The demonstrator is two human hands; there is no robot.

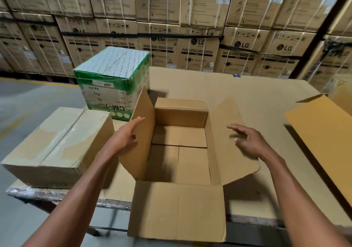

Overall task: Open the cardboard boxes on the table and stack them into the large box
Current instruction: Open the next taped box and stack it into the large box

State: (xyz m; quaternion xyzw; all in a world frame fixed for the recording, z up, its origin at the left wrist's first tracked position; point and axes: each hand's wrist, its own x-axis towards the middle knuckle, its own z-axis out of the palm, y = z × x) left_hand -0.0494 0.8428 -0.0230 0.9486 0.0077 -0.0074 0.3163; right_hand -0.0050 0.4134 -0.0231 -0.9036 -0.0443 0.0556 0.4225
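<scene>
Cardboard box (179, 151), plain brown, sits open at the near middle of the worktop (257, 98), which is itself covered in flat cardboard sheet. All four flaps are out: the left flap stands nearly upright, the right flap lies folded outward and down, the near flap hangs over the worktop's front edge, the far flap is tucked inward. Inside shows only the bottom flaps, with their seams visible.

Left hand (126, 136) holds the upright left flap at its outer edge, fingers extended along the outside face and the thumb hooked around the edge. Right hand (247, 140) hovers over the folded-out right flap, fingers spread and relaxed, holding nothing; it is motion-blurred, and contact with the flap cannot be told.

Taped brown box (57, 144), closed, with clear tape along its top seam, rests at the left end of the worktop, just beside the open box. Behind it stands a green-and-white box (114, 79), closed, printed "CM-1" upside down, with handwriting on its near face.

Large box flap (322, 142), a more orange-brown, juts in at the right edge; the box body is out of frame.

Stacked LG washing machine cartons (198, 43) fill the background wall.
</scene>
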